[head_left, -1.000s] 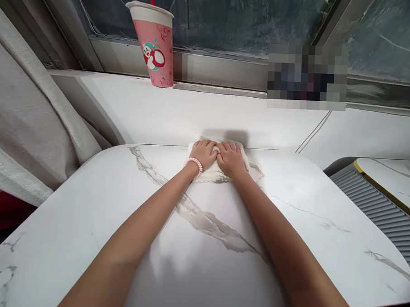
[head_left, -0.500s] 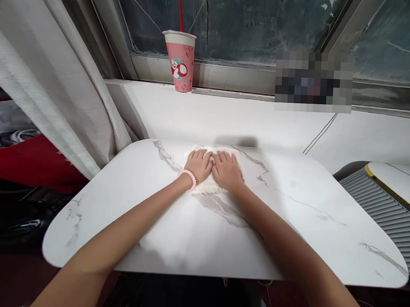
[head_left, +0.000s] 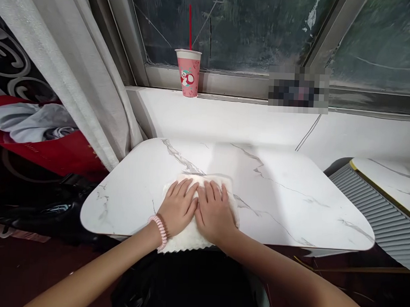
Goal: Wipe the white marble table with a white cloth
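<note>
A white cloth (head_left: 188, 236) lies at the near edge of a white marble-patterned table (head_left: 285, 193), hanging slightly over the rim. My left hand (head_left: 178, 206) and my right hand (head_left: 214, 210) press flat on the cloth side by side, fingers spread and pointing away from me. A pink coiled band sits on my left wrist.
A pink paper cup (head_left: 188, 72) with a red straw stands on the white window sill (head_left: 247, 117) beyond the table. A grey curtain (head_left: 75, 75) hangs at the left. Red and dark items (head_left: 52, 151) lie at the left; a ribbed grey panel (head_left: 379, 215) is at the right.
Both hands have dragged the cloth from the far edge of the table back to the near edge, staying flat on it. The view has pulled back from the window.
</note>
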Demonstrator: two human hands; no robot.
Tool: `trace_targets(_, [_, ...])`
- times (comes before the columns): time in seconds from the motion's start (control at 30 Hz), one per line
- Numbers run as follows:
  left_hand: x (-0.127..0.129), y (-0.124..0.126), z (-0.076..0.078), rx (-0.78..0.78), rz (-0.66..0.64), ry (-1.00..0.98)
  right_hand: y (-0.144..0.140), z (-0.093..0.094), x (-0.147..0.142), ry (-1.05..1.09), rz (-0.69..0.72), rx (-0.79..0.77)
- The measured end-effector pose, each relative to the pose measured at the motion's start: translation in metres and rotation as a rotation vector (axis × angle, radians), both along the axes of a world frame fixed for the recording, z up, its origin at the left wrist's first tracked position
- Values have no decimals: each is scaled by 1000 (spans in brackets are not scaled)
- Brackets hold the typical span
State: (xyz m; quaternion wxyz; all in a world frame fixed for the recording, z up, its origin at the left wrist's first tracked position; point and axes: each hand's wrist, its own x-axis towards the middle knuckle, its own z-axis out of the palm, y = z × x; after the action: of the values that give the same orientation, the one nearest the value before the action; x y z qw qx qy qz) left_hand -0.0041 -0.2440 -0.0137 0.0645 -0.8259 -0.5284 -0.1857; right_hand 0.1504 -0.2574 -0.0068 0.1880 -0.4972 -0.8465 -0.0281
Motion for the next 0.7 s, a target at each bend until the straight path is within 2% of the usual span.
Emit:
trace_targets(0.13, [-22,5,1,-12,22,7,6,-1,-22,-4,17,4])
trace_targets(0.27, [-40,32,5,-38,38,23,32,-1,-42,26,13,24])
trace_targets(0.43, [-50,90,10,-97,8,29,81,-1,-57,57,-58,14])
trace_targets(0.7, [-51,193,13,-158,33,-79,179,-2,-65,133,-140,30])
